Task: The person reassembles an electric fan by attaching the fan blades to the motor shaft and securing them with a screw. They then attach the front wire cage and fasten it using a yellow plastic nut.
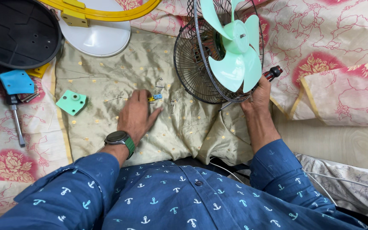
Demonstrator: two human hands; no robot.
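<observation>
My left hand (136,115) lies palm down on the beige cloth (107,76), its fingertips touching a small yellow and blue part (154,97) among loose screws (173,103). A watch with a green strap is on that wrist. My right hand (258,94) grips a screwdriver with a red and black handle (272,73) and rests against the lower right rim of the black wire fan guard (190,64). The mint green fan blades (235,51) stand upright inside that guard.
A black round base plate (15,32) lies at the top left, with a white round base (99,36) and a yellow ring (103,12) beside it. A green square plastic piece (72,102), a blue piece (15,81) and a metal tool (18,123) lie to the left.
</observation>
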